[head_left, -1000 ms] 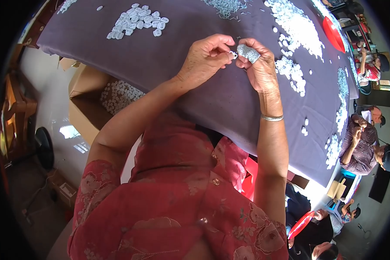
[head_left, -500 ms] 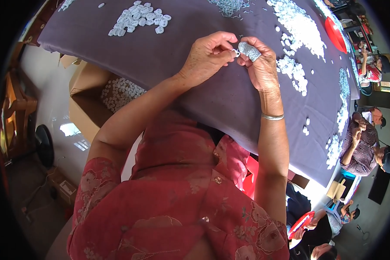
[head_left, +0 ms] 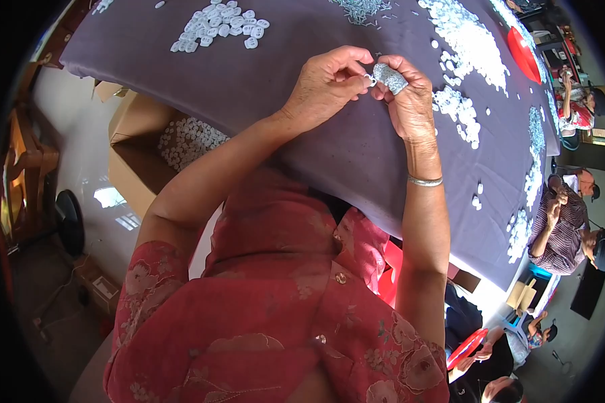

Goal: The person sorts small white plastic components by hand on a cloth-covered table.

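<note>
Both hands meet above the near part of the cloth-covered table. My left hand point(head_left: 324, 86) is closed, pinching a small white plastic piece point(head_left: 370, 80) with a loop-like end between thumb and forefinger. Close beside it, my right hand point(head_left: 411, 104) curls its fingers round a silvery grey speckled piece point(head_left: 390, 78); whether this is held or wrapped on a finger I cannot tell. The white piece is right at the edge of the speckled one, and any contact is too small to make out. A silver bracelet point(head_left: 425, 181) circles my right wrist.
White round pieces lie in a pile point(head_left: 215, 25) at far left and a larger heap point(head_left: 467, 43) at right. Small metallic-looking pins point(head_left: 361, 9) are heaped at the back. A cardboard box point(head_left: 131, 164) of white pieces stands below left. Several people sit at right.
The whole view has shifted very slightly. Both hands keep nearly the same pose, and the white piece stays beside the speckled one.
</note>
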The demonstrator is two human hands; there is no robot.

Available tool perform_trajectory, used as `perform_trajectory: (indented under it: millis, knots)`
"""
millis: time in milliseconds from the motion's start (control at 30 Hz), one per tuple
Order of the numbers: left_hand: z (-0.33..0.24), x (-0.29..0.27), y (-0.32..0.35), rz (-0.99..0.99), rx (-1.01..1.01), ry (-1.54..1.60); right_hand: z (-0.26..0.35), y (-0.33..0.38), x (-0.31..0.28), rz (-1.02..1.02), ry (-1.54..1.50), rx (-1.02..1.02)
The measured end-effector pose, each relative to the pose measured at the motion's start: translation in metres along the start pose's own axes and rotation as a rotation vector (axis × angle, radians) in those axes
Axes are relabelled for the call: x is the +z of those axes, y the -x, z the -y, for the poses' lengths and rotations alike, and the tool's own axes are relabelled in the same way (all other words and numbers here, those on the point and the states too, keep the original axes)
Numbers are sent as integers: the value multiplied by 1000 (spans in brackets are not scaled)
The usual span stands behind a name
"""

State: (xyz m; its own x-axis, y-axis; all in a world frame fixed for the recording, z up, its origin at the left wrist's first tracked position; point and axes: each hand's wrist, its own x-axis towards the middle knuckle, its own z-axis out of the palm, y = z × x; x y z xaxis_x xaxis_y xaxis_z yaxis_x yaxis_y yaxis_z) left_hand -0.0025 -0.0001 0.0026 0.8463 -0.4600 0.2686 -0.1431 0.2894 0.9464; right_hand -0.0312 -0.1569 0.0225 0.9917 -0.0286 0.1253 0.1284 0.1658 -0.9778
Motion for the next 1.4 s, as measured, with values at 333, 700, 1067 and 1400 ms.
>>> perform_trajectory:
  millis: [333, 700, 1067, 1400]
  knots:
    - [0, 1, 0, -23, -15, -6, 3, 1, 0, 32, 278, -51]
    - [3, -1, 1, -68, 13, -21, -4, 2, 8, -6, 217, -139]
    - [-1, 1, -2, -57, -13, 60, -2, 3, 9, -45, 259, -125]
    - [-4, 0, 0, -46, -93, -85, 34, 34, -61, -117, 382, -133]
